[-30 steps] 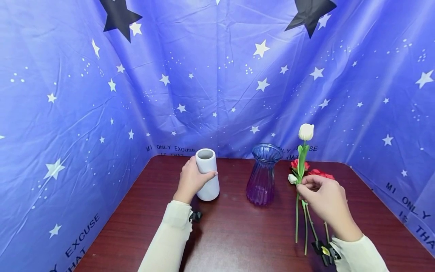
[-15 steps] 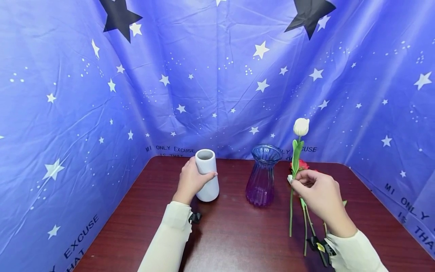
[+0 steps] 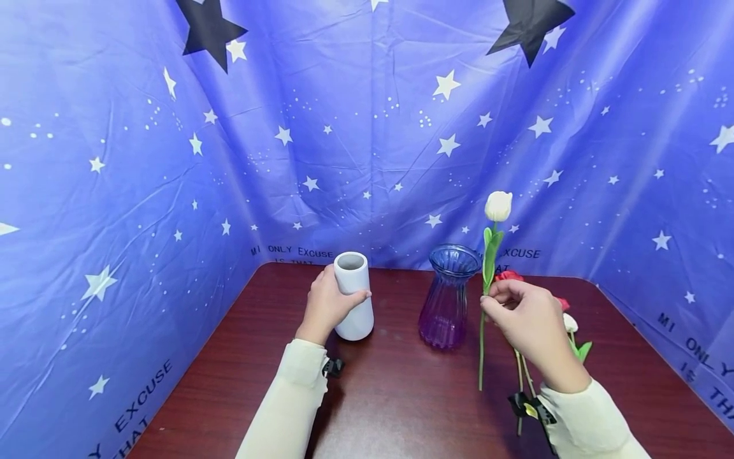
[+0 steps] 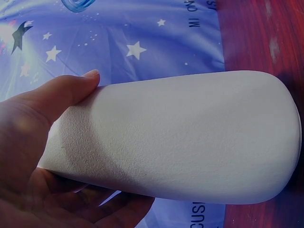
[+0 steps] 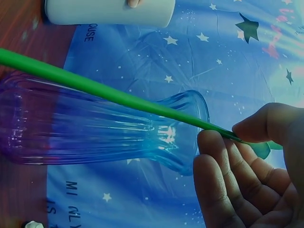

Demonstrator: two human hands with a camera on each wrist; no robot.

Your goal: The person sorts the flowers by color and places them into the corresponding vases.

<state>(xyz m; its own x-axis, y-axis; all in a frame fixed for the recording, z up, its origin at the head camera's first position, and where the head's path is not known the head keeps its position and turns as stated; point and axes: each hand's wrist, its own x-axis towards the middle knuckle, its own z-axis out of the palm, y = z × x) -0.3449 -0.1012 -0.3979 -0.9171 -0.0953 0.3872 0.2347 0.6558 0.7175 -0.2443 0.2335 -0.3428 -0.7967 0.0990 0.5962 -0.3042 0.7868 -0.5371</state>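
In the head view, the left hand (image 3: 328,306) grips the white vase (image 3: 358,313), upright left of the glass vase (image 3: 446,309); right of the glass vase, the right hand (image 3: 530,322) pinches a white tulip (image 3: 490,262) held upright, with red flowers (image 3: 509,276) partly hidden behind that hand. At the left wrist, thumb and fingers clasp the white vase. At the right wrist, thumb and fingertip pinch the green stem (image 5: 128,99), which crosses before the glass vase.

The right vase (image 3: 447,312) stands between the left vase (image 3: 358,312) and the tulip (image 3: 490,261).
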